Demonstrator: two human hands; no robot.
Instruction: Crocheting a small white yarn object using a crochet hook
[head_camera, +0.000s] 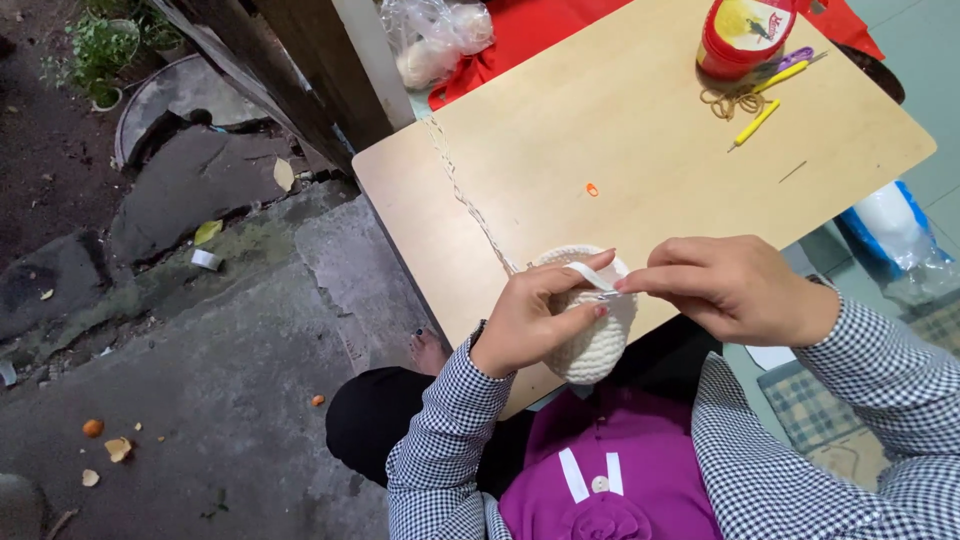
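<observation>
Red plastic jar (742, 38) with yellow label (745, 20): well beyond the right hand (735, 288). Clear plastic bag (435, 38), white contents: far beyond the left hand (535, 320). Blue-and-white packet (893, 235): right of the right hand, off the worktop (640, 140).

Both hands meet, left hand (535, 318) curled, right hand (730, 288) pinching fingertips

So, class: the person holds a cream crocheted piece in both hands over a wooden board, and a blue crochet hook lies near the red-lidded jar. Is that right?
Not quite. The head view shows that the crochet hook near the red-lidded jar is yellow, not blue. The rest stands: the left hand and right hand hold the cream crocheted piece over the wooden board.
</observation>
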